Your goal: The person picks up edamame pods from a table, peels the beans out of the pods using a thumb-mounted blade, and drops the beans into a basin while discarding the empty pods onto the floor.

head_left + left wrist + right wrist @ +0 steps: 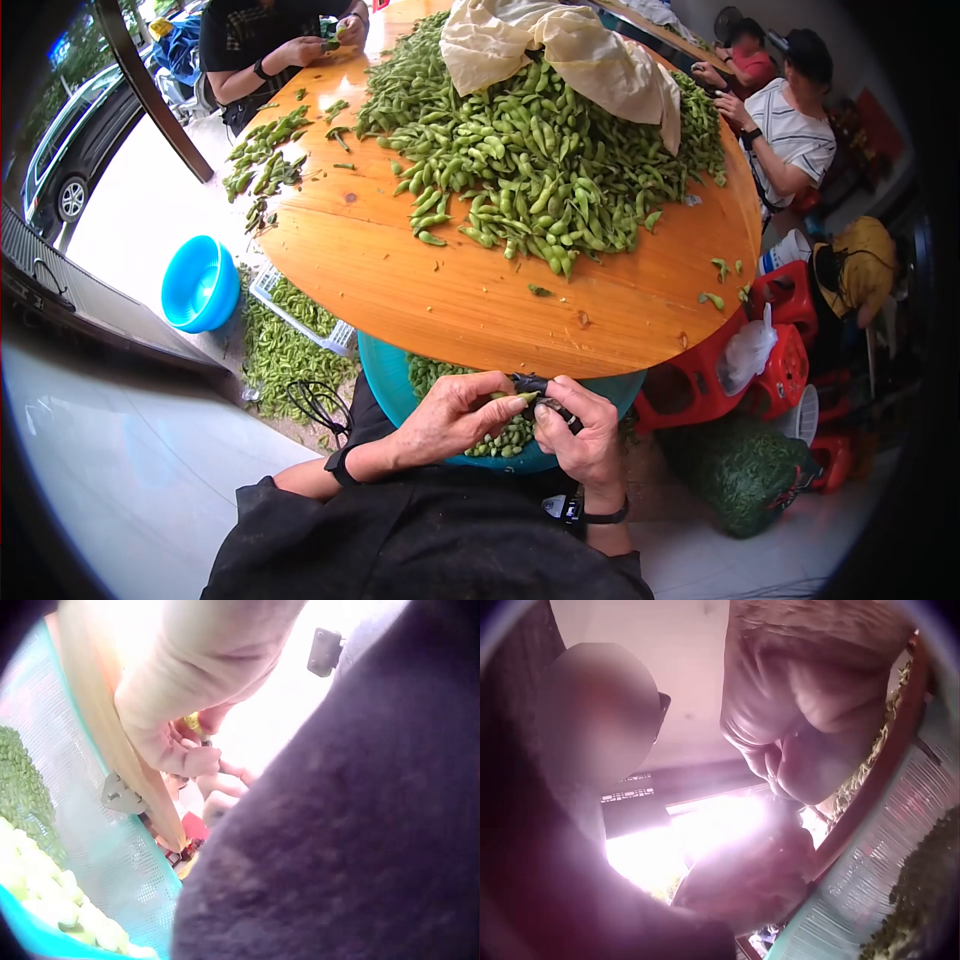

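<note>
In the head view my left hand pinches a green soybean pod between thumb and fingers, over the near table edge. My right hand meets it there and grips a small black tool, its kind mostly hidden by the fingers. Below both hands a teal basket holds green beans, partly covered by the table. A big heap of soybean pods covers the far part of the wooden table. The right wrist view shows my right hand close above the left.
A cream cloth lies over the heap. To the left are a blue basin, a white crate and pods on the floor. Red stools and a full green mesh bag stand right. Other people sit around the table.
</note>
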Tool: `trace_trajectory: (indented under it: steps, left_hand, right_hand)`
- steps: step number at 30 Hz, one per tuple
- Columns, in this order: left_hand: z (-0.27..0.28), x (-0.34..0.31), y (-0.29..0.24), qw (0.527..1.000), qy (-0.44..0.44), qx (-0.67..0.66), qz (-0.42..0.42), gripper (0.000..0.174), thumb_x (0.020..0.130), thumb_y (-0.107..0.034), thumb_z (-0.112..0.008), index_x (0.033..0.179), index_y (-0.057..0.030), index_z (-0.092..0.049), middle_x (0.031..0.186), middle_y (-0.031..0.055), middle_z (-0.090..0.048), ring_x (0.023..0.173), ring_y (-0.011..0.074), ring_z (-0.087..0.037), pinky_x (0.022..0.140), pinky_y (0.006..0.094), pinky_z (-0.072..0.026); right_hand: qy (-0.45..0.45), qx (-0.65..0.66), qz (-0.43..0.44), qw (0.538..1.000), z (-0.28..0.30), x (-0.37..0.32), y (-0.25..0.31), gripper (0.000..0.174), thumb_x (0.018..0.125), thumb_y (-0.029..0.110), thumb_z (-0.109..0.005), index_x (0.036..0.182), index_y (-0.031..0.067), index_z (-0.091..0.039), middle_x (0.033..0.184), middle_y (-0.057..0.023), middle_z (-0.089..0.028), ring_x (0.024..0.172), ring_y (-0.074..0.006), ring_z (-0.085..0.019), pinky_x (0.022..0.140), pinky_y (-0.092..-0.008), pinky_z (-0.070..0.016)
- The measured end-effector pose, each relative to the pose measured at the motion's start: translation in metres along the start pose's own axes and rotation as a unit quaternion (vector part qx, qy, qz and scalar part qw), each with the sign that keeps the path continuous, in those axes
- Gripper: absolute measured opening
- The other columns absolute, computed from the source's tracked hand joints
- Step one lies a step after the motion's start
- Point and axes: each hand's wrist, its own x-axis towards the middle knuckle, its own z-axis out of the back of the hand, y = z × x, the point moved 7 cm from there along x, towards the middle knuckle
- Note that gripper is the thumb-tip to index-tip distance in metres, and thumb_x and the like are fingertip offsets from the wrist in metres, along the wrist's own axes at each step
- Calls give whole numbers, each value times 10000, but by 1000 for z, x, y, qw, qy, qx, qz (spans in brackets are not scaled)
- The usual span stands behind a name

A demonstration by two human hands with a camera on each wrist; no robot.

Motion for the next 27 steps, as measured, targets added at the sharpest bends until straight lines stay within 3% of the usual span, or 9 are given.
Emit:
trace_trajectory:
  steps: [7,10,12,14,17,20,21,23,27]
  left_hand:
    - [2,-3,-23,933,-85,295,-189,298,1005,-242,-592,822,-7,-584,653,4,-557,598,82,-501,536,264,-406]
    - [2,-1,-1,993,-13,112,-46,307,995,-257,-602,801,-19,-598,646,37,-553,525,149,-457,492,322,-365]
    - [-11,-2,26,950,90,-277,116,301,997,-275,-593,816,-36,-615,664,18,-569,532,137,-480,484,286,-358]
    - [-11,0,27,939,114,-307,105,292,988,-284,-601,837,-35,-624,666,18,-567,545,132,-503,483,263,-362]
    - [-15,-3,20,932,153,-310,113,306,1002,-287,-578,845,-30,-631,674,23,-575,544,127,-498,481,259,-359]
    - [-12,-2,17,959,114,-234,110,310,988,-294,-608,863,-11,-637,675,37,-584,557,121,-522,479,270,-381]
    - [-3,-2,10,996,48,-43,61,298,958,-294,-652,904,-3,-628,689,48,-589,567,123,-541,487,277,-404]
    - [7,-4,-12,955,-88,236,-154,391,846,-279,-782,1024,6,-582,739,81,-598,593,131,-581,518,294,-459]
    - [2,-11,-26,928,-80,308,-193,386,810,-201,-811,1058,-6,-589,841,78,-659,618,137,-601,544,285,-469]
  right_hand:
    - [6,159,-54,986,-5,-1,-9,165,926,-16,-599,1044,-133,-600,864,-55,-533,598,-73,-535,476,-230,-404]
    - [24,195,-57,979,-5,-1,-13,179,929,-31,-593,1082,-124,-595,869,-48,-531,596,-70,-515,471,-231,-387]
    - [40,236,-59,969,-8,-2,-18,186,934,-41,-583,1104,-115,-592,875,-40,-531,591,-66,-498,467,-228,-372]
    - [49,430,-99,896,-17,-2,-31,170,946,-56,-559,1110,-93,-583,881,-27,-526,584,-54,-461,465,-215,-337]
    - [62,388,-95,915,-18,0,-27,171,952,-56,-544,1113,-37,-598,856,-14,-513,585,-54,-453,469,-217,-332]
    - [22,241,-84,967,-14,0,-21,158,930,-39,-570,1080,-31,-620,809,-38,-532,588,-94,-506,491,-249,-389]
    - [-16,136,-75,988,-8,-2,-19,149,912,-28,-590,1055,-34,-631,784,-62,-557,587,-128,-547,512,-272,-429]
    - [-18,46,-55,997,-5,-3,-10,139,887,-20,-607,1021,-47,-635,781,-100,-585,614,-174,-589,553,-292,-461]
    - [-18,-66,-37,997,-5,-5,6,150,836,-16,-638,979,-60,-644,820,-175,-654,711,-285,-672,637,-328,-513]
